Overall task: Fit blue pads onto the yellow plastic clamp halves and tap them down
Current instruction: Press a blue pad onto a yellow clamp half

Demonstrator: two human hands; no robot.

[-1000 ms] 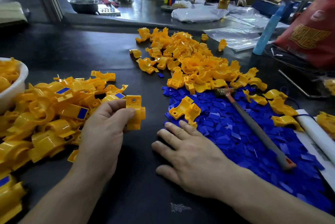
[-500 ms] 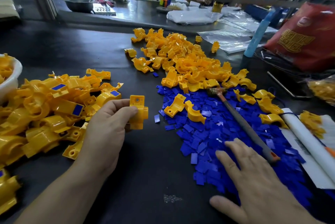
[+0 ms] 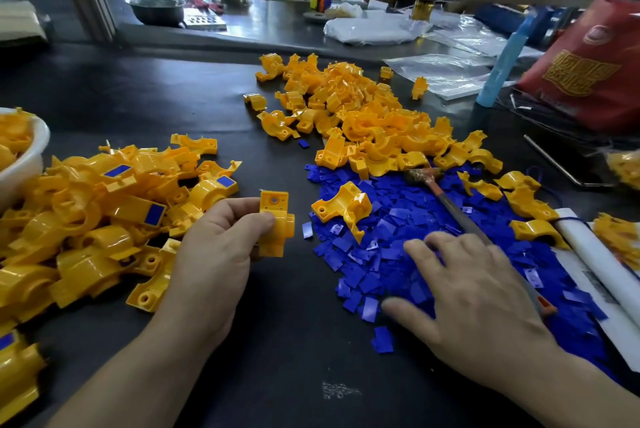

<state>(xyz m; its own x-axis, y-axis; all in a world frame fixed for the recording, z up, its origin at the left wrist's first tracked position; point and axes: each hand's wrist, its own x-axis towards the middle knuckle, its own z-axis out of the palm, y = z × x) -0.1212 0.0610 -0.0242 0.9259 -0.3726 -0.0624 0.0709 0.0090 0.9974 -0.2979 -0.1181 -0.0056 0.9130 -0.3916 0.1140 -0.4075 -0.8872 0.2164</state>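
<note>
- Left hand (image 3: 221, 251) pinches 1 yellow clamp half (image 3: 276, 223) upright above the dark table (image 3: 284, 341).
- Right hand (image 3: 474, 292) — fingers spread, relaxed — rests on the blue pads (image 3: 374, 275), beside the hammer (image 3: 450, 202).

Bare left hand (image 3: 214, 254), bare right hand (image 3: 478, 292) — both forearms bare too
</note>
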